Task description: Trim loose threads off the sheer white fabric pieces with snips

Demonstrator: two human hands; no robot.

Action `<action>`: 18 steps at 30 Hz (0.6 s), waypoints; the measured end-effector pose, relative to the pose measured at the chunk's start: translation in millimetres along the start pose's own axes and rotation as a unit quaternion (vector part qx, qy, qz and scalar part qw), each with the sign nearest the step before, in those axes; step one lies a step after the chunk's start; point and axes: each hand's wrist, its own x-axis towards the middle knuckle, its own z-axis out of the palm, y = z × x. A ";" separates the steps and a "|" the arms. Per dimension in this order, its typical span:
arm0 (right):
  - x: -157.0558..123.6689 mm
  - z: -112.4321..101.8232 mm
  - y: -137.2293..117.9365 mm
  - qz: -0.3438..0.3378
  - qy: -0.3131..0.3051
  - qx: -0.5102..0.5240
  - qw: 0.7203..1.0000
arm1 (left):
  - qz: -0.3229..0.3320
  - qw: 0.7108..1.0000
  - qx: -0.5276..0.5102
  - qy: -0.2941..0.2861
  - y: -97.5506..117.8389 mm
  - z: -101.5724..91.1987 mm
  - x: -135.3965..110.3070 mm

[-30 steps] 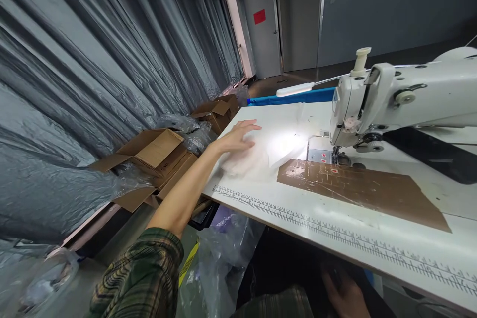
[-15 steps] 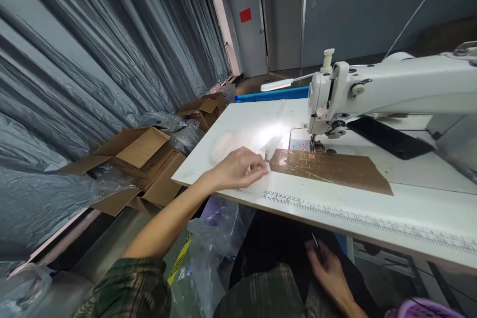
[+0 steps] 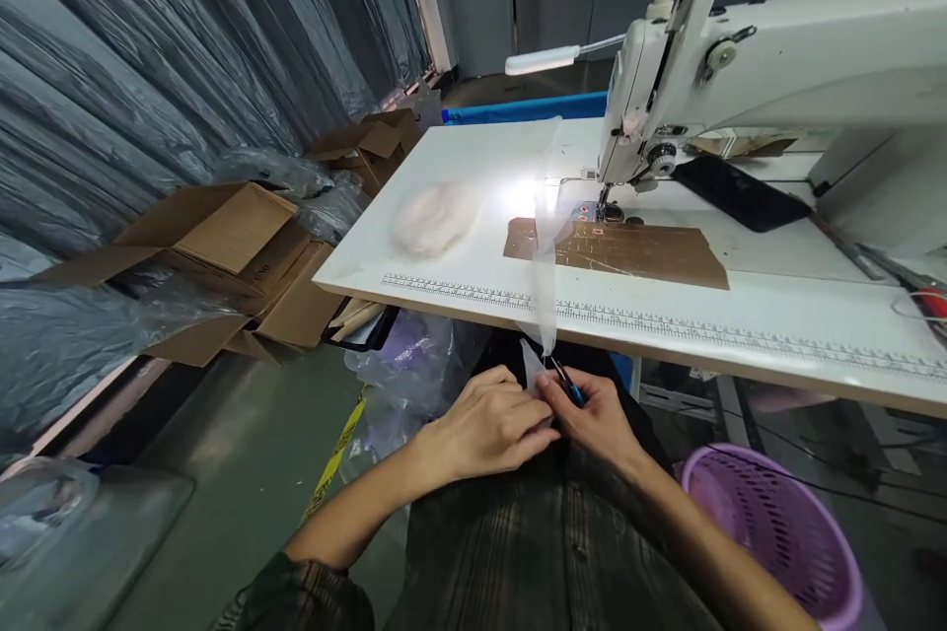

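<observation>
Both of my hands meet over my lap, below the front edge of the white sewing table [image 3: 740, 335]. My left hand [image 3: 484, 424] pinches the lower end of a sheer white fabric strip [image 3: 546, 266], which runs up over the table edge toward the needle of the white sewing machine [image 3: 740, 49]. My right hand [image 3: 596, 414] is closed on a small pair of thread snips [image 3: 566, 382] with a dark blade and blue handle, right at the strip's end. A soft pile of pale fabric pieces [image 3: 433, 217] lies on the table to the left.
A brown taped cardboard guide [image 3: 651, 251] lies under the needle, lit by the machine lamp [image 3: 542, 60]. A black phone [image 3: 740, 194] rests behind it. Open cardboard boxes [image 3: 222, 246] and plastic sheeting stand on the left. A purple basket [image 3: 769, 523] sits on the floor at the right.
My left hand has left the table and come down to my lap with the sheer strip. My right hand has risen to meet it with the snips. My view has tilted down.
</observation>
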 end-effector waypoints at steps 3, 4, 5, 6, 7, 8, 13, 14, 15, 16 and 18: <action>-3.1 0.1 0.5 -0.016 0.016 -0.008 1.000 | -0.073 0.992 -0.100 0.031 -11.9 -4.9 1.1; -4.6 -0.6 -0.1 -0.026 0.008 -0.013 1.000 | -0.112 0.985 -0.127 0.046 -18.4 -6.1 2.6; -6.2 -1.3 -1.0 -0.039 -0.005 -0.019 0.999 | -0.145 0.975 -0.157 0.055 -25.3 -6.1 4.2; -8.0 -1.7 -1.8 -0.054 -0.021 -0.023 0.998 | -0.165 0.965 -0.197 0.053 -31.9 -4.7 5.6; -9.7 -1.8 -2.7 -0.069 -0.035 -0.027 0.997 | -0.172 0.952 -0.248 0.045 -37.7 -1.7 6.7; -11.6 -1.6 -3.5 -0.084 -0.046 -0.029 0.995 | -0.167 0.936 -0.307 0.032 -42.3 2.4 7.2; -18.7 -4.1 -5.8 -0.102 -0.083 -0.046 0.990 | -0.193 0.796 -0.574 -0.015 -43.5 24.5 0.9; -19.1 -6.5 -5.8 -0.091 -0.090 -0.054 0.990 | -0.221 0.770 -0.599 -0.008 -41.1 26.6 -1.3; -19.1 -9.5 -5.7 -0.074 -0.095 -0.062 0.991 | -0.252 0.750 -0.612 0.002 -38.6 27.6 -3.4; -18.4 -12.7 -5.3 -0.055 -0.101 -0.068 0.991 | -0.282 0.736 -0.615 0.013 -36.3 27.6 -5.3; -15.6 -18.5 -4.0 -0.019 -0.107 -0.076 0.991 | -0.333 0.723 -0.604 0.026 -33.1 25.7 -8.5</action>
